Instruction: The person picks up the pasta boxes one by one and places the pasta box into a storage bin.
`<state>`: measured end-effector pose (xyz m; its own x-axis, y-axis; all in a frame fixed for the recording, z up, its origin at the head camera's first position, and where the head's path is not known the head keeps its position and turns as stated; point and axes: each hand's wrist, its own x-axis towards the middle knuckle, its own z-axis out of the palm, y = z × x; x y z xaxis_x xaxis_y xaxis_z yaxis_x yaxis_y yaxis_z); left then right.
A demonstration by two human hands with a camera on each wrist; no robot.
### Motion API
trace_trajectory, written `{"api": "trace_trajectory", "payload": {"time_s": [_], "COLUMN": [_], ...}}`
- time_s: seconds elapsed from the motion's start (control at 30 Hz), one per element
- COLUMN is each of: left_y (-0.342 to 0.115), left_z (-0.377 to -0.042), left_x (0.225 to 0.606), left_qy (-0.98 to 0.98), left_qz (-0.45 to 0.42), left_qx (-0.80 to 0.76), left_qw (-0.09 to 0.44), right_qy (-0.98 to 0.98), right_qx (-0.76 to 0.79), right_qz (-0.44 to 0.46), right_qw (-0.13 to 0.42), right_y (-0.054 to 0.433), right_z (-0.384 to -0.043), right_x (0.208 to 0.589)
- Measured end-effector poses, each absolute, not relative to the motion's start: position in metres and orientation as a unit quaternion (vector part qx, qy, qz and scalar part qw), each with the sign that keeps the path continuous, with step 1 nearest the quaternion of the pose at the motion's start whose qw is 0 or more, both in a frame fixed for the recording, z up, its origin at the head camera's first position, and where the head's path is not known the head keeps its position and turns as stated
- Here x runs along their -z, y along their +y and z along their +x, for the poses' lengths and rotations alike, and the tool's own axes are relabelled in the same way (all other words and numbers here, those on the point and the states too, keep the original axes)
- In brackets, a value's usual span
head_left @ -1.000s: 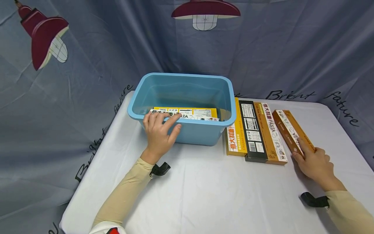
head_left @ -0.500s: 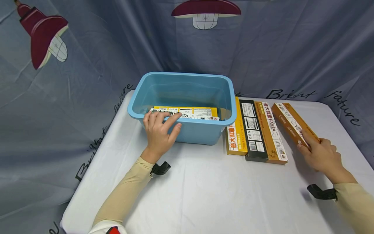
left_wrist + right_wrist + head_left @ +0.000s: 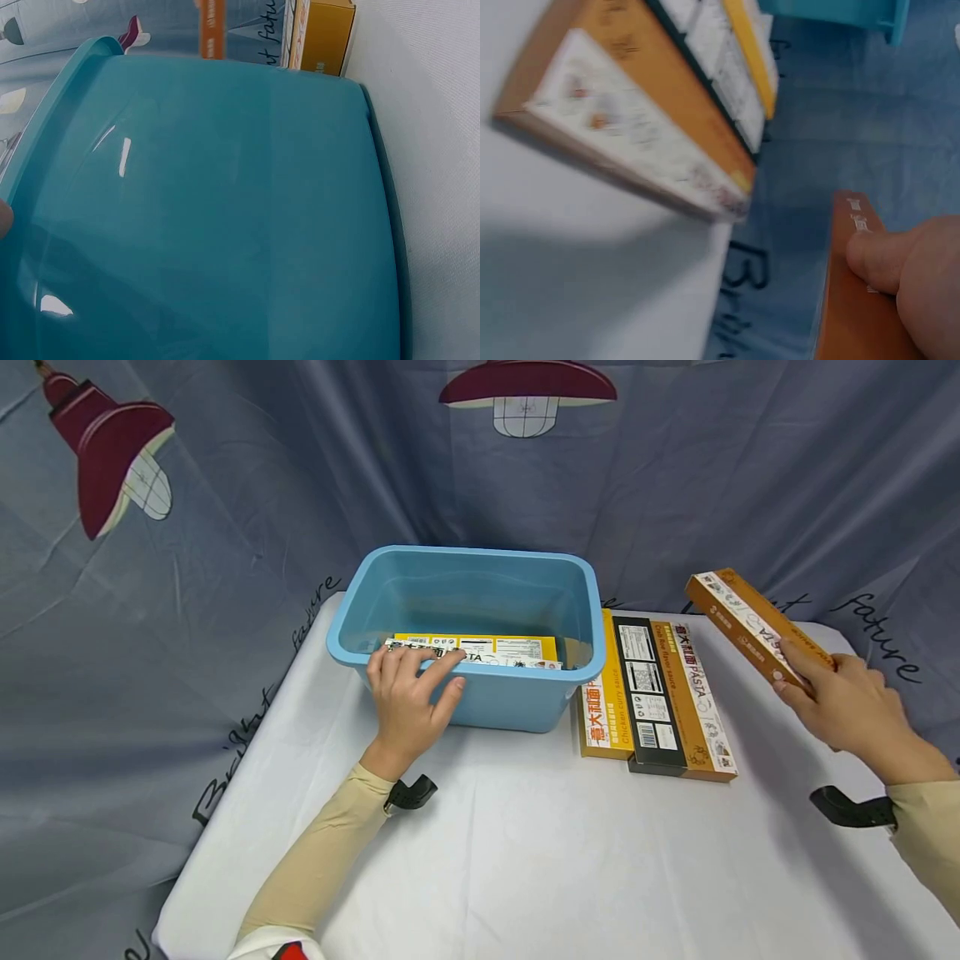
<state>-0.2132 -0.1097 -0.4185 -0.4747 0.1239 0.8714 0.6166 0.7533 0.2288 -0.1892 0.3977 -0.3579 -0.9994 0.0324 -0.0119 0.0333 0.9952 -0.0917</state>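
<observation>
Pasta box (image 3: pixel 753 622): orange-brown and white, raised off the white table (image 3: pixel 540 843), right side; long axis slants, free end pointing far-left.
Right hand (image 3: pixel 855 710): thumb and fingers grip its near-right end.
Blue bin (image 3: pixel 495 706): long side left-right; yellow-and-white packaging (image 3: pixel 517 648) inside, lengthwise along near wall.
Left hand (image 3: pixel 408 710): fingers over near rim; cannot tell if gripping.
Box row (image 3: pixel 660 710): right of bin, long axes near-far.
</observation>
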Motion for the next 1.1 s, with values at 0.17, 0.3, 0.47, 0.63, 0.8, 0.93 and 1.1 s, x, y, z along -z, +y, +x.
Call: {"api": "trace_trajectory", "payload": {"time_s": [0.17, 0.3, 0.47, 0.63, 0.8, 0.93, 1.1], "left_y": [-0.109, -0.109, -0.109, -0.109, -0.109, -0.109, -0.110], "left_z": [-0.212, -0.211, -0.212, -0.212, -0.212, -0.213, -0.214], "left_x": [0.417, 0.417, 0.417, 0.417, 0.418, 0.419, 0.419], "left_qy": [-0.816, -0.816, -0.816, -0.816, -0.815, -0.814, -0.812], "left_qz": [-0.227, -0.228, -0.229, -0.229, -0.231, -0.229, -0.228], "left_qx": [0.268, 0.268, 0.267, 0.267, 0.264, 0.267, 0.268], "left_qw": [0.458, 0.458, 0.459, 0.459, 0.461, 0.463, 0.465], "right_qy": [0.999, 0.997, 0.996, 0.991, 0.986, 0.980, 0.971], "right_qx": [0.024, 0.009, 0.008, 0.006, 0.008, 0.012, -0.001], "right_qz": [-0.028, -0.061, -0.090, -0.133, -0.164, -0.201, -0.239], "right_qw": [-0.019, -0.038, -0.024, -0.021, -0.010, -0.005, -0.003], "right_y": [0.383, 0.369, 0.349, 0.329, 0.304, 0.280, 0.249], "right_z": [-0.202, -0.214, -0.227, -0.239, -0.249, -0.257, -0.266], "right_x": [0.331, 0.315, 0.298, 0.286, 0.276, 0.268, 0.261]}}
